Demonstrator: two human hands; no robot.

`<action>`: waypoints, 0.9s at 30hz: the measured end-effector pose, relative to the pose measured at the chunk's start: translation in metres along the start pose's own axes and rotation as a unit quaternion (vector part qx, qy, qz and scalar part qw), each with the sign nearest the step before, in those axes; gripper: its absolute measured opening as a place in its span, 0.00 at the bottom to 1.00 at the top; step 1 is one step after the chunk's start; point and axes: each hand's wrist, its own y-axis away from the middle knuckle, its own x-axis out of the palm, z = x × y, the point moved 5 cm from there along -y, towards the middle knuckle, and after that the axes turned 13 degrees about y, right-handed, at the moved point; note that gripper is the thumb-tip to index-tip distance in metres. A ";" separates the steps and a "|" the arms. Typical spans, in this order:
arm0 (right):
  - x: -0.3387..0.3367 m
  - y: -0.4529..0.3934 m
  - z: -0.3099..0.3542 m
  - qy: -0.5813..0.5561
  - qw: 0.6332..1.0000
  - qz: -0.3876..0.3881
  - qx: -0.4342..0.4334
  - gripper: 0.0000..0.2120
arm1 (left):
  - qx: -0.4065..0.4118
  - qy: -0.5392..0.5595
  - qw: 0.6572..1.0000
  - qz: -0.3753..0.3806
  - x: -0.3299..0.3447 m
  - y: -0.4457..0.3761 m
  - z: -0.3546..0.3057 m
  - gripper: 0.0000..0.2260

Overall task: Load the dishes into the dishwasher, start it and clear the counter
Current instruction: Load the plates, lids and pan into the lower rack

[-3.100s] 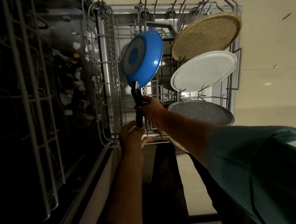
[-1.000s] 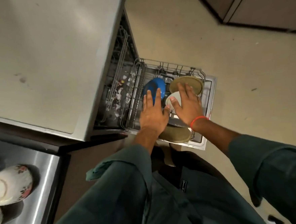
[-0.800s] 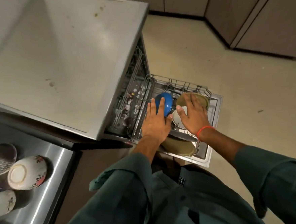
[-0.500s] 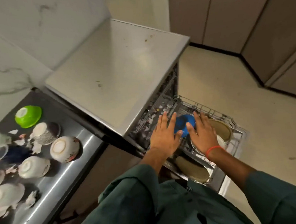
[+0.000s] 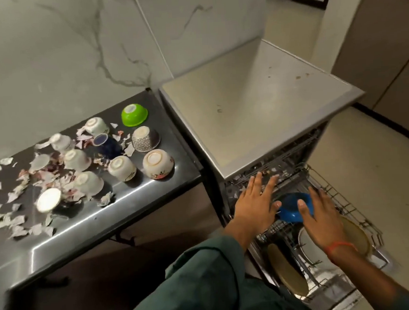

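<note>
item: left hand (image 5: 255,205); fingers straight and spread, holding nothing, palm down over the near-left part of the lower rack (image 5: 347,207); fingertips reach toward the dishwasher (image 5: 256,117) opening, under its top edge;
item: right hand (image 5: 320,217); fingers likewise straight and loosely spread, empty, hovering over the rack's middle; red thread at the wrist;
item: blue pan (image 5: 293,206); stands on edge in the pulled-out lower rack, directly between the two hands, the thumbs near its rim on either side; whether either thumb touches it cannot be told;
item: plates in the rack; a white plate (image 5: 309,244) under the right palm, a tan plate (image 5: 358,239) to its right, another tan plate (image 5: 288,273) nearer the person; all on edge;
item: counter (image 5: 120,209); dark steel, to the left of the dishwasher and well apart from both hands; carries the unloaded stock;
item: cups and bowls, upturned; green bowl (image 5: 134,114) at the back, dotted bowl (image 5: 145,138), floral bowl (image 5: 158,164), dark blue cup (image 5: 106,144), several white cups (image 5: 122,168); torn paper scraps (image 5: 14,217) scattered among them;
judgement: pan and plates are loaded, cups and bowls are not; the governing relation is that all remaining ware lies to the left and beyond the hands, so the left hand is nearer; the floral bowl, at the counter's near-right corner, is the shortest reach; the upturned pieces have no long axis to align with, so a grip from above over the base would serve.
</note>
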 end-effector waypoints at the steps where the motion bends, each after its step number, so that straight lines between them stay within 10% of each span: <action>1: 0.000 -0.001 -0.001 0.009 1.000 -0.001 -0.007 0.40 | -0.010 0.013 1.000 -0.004 0.001 0.002 0.003 0.30; 27: -0.041 0.096 -0.131 0.168 0.984 0.026 -0.062 0.38 | -0.157 0.087 0.984 0.001 0.136 0.100 -0.026 0.33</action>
